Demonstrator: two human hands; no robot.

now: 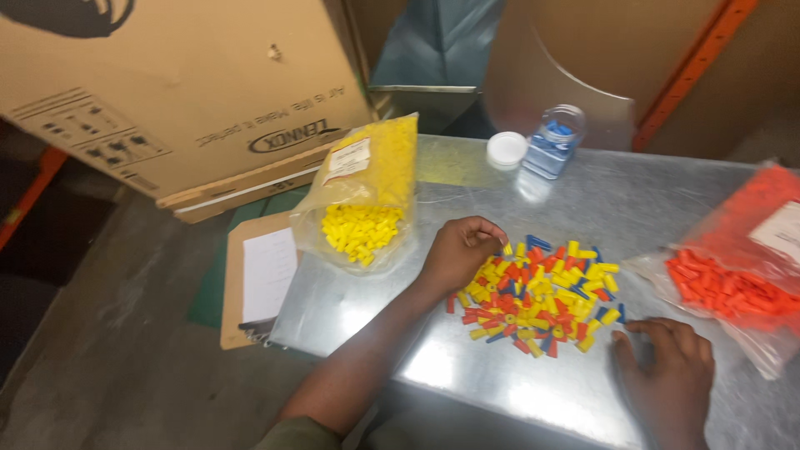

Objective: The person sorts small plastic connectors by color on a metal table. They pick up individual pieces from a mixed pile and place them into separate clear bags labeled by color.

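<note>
From the head camera, you look down on a shiny grey sheet-metal table [467, 367], and in its middle lies a loose heap of small plastic wire caps in yellow, red and blue [540, 293], spread flat, so each colour is easy to see. Your left hand [460, 252] rests at the upper left edge of this heap; its fingers [492, 233] are curled close together and seem to pinch one yellow cap, though the cap itself is mostly hidden. Your right hand [667, 379] lies flat on the table just beside the lower right edge of the heap, fingers a little spread and holding nothing, as if it steadies you. To the left stands a clear plastic bag of yellow caps [364, 212], open side toward the heap, near your left hand. At the right edge is a clear bag of orange-red caps [733, 279], near your right hand. Behind the heap stands a small clear jar with blue caps [553, 142], its white round lid [507, 149] lying beside it. A big cardboard box [167, 92] stands beyond the table
</note>
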